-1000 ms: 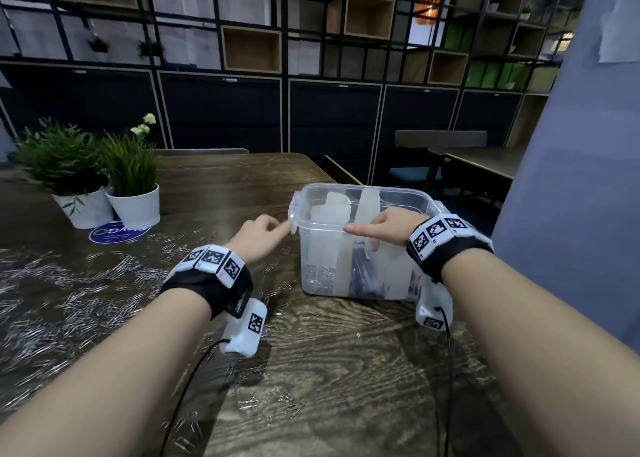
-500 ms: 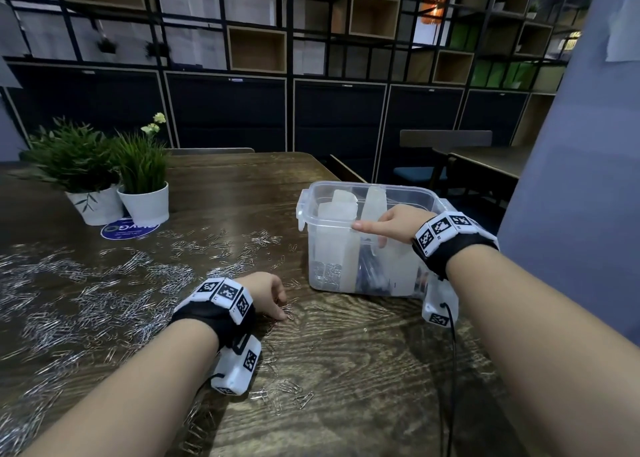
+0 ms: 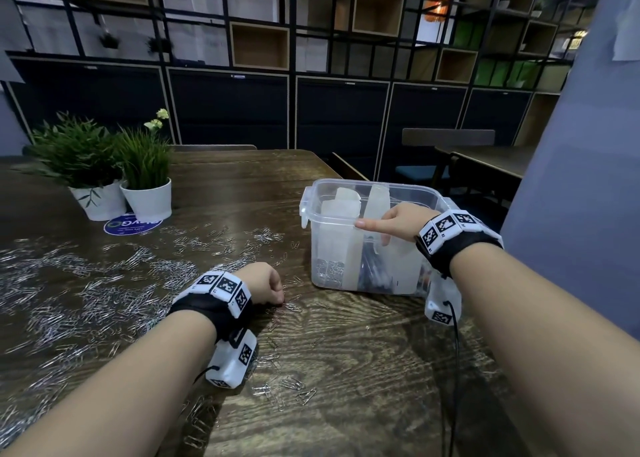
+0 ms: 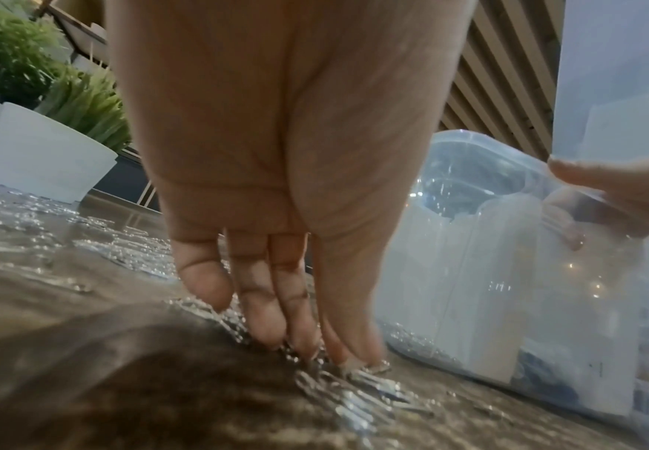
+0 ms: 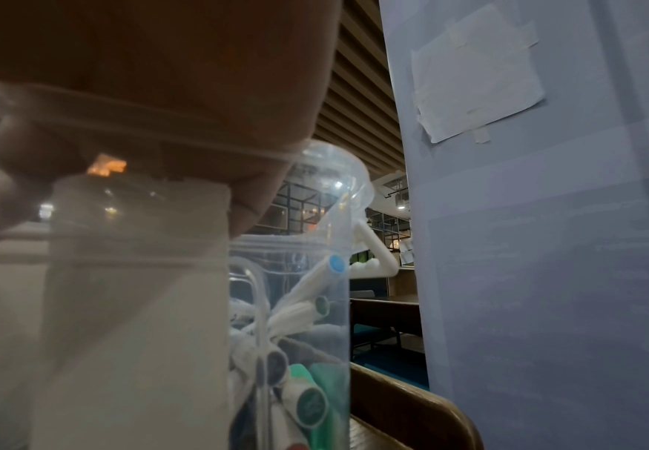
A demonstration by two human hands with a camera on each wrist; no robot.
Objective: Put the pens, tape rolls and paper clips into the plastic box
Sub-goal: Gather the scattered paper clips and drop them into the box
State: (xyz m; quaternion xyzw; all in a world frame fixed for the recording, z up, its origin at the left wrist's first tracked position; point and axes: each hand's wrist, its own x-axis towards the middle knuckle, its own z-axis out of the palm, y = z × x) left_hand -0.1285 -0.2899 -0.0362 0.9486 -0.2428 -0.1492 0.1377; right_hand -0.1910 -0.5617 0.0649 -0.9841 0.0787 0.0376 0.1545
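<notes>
On tabletop, left hand fingers curled pinching paper clips, right hand gripping plastic box rim, pens inside.

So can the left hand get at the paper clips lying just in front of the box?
Probably yes: the left hand already has fingertips down on those paper clips, with nothing between; the plastic box stands apart.

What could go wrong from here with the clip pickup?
1. The left hand has its fingertips down on a loose clump of paper clips; flat on the table, some may slip out during the lift.
2. The plastic box already holds upright dividers and pens; dropped clips could land in the wrong section.
3. The right hand grips only the rim, so a bump might shift the box.
</notes>
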